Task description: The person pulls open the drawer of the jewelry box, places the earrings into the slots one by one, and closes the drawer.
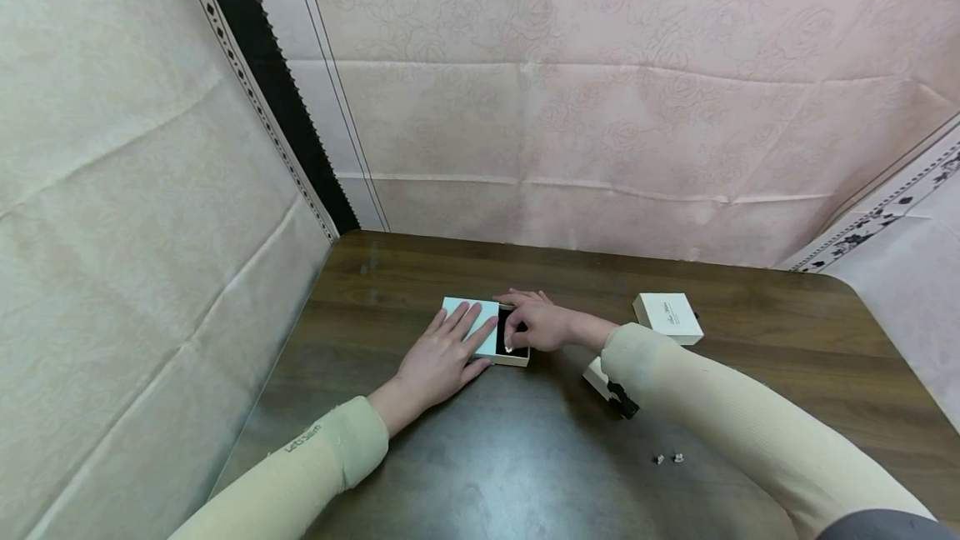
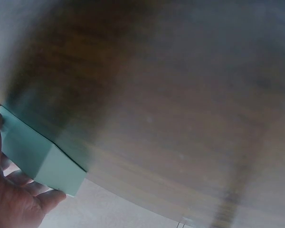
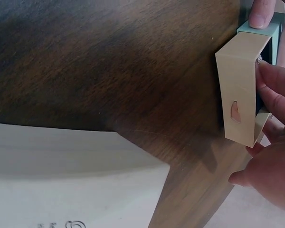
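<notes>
A mint-blue box sleeve lies on the table with its cream drawer pulled partly out to the right. Black lining shows inside the drawer. My left hand rests across the sleeve, fingers straight and spread on its top, the thumb by the near edge. Over the drawer, my right hand pinches a small sparkly jewellery piece between thumb and index finger, right at the black lining. Its other fingers reach past the drawer's far side. The piece is mostly covered by the fingertips.
To the right stands a white box with dark script on its lid. A second white box is partly hidden by the right sleeve, beside a black object. Two small shiny pieces lie near the front. Patterned cloth hangs behind the table.
</notes>
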`<state>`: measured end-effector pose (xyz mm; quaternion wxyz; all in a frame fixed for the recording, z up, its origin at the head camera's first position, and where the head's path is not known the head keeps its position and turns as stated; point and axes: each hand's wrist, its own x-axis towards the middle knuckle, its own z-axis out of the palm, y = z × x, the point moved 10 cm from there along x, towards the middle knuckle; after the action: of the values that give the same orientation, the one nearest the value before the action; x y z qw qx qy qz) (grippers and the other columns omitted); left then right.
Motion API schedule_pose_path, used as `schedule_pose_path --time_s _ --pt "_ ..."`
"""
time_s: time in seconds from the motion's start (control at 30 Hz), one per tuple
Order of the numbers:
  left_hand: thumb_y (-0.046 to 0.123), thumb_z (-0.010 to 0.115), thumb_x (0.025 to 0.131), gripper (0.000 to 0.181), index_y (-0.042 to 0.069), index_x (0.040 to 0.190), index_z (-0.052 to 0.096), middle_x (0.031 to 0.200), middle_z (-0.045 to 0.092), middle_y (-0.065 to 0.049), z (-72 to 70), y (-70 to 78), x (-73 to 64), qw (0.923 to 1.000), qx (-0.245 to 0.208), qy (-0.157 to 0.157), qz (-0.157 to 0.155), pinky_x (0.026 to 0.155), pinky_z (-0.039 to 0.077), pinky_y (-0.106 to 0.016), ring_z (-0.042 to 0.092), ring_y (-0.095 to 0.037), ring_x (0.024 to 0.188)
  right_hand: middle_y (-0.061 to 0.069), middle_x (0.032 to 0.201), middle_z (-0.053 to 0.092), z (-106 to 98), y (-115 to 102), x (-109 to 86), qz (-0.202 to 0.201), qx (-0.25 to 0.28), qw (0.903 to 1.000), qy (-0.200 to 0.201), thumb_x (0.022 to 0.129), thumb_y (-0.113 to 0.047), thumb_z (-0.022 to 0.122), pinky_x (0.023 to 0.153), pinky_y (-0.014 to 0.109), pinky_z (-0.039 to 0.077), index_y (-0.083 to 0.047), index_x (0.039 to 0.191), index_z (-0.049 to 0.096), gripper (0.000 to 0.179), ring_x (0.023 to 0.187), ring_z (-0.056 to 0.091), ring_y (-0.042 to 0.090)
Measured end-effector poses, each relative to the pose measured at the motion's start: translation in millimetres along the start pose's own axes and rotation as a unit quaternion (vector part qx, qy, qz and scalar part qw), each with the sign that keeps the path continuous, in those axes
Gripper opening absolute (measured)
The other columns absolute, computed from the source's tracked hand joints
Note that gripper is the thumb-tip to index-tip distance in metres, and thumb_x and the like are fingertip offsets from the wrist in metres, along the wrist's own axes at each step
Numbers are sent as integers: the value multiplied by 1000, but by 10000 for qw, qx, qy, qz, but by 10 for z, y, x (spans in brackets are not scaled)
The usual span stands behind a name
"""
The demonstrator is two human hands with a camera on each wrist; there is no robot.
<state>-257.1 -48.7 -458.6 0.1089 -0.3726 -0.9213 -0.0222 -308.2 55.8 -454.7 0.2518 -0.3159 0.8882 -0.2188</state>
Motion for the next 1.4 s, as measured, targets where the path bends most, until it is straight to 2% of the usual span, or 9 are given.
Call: schedule_pose_path --time_s 0.43,0.67,1.03,1.4 --pt "47 60 109 64 17 164 47 164 46 -20 -14 5 1 10000 3 6 12 121 39 -57 45 -36 152 20 174 27 -34 10 -48 -28 -92 9999 54 105 -12 64 125 75 2 -17 85 75 23 163 9 47" --pt "46 61 109 63 16 163 47 164 47 -20 -18 5 0 10000 -12 22 21 121 40 -57 45 -37 152 23 172 31 -58 12 -71 -171 -209 9996 81 104 -13 64 122 79 5 -16 88 75 20 161 12 52" --pt "47 60 110 64 16 164 46 165 45 -19 6 -4 -4 9999 -46 -90 -16 121 39 -57 44 -36 153 21 173 30 -74 41 -64 13 -190 9997 156 106 -13 64 123 77 4 -16 89 76 21 162 10 48" --pt "48 59 110 64 17 165 45 165 45 -19 13 3 0 10000 66 -62 9 121 40 -56 45 -35 153 23 172 31 -98 39 -12 -50 -212 9991 371 107 -13 64 123 78 4 -14 88 77 22 161 12 50"
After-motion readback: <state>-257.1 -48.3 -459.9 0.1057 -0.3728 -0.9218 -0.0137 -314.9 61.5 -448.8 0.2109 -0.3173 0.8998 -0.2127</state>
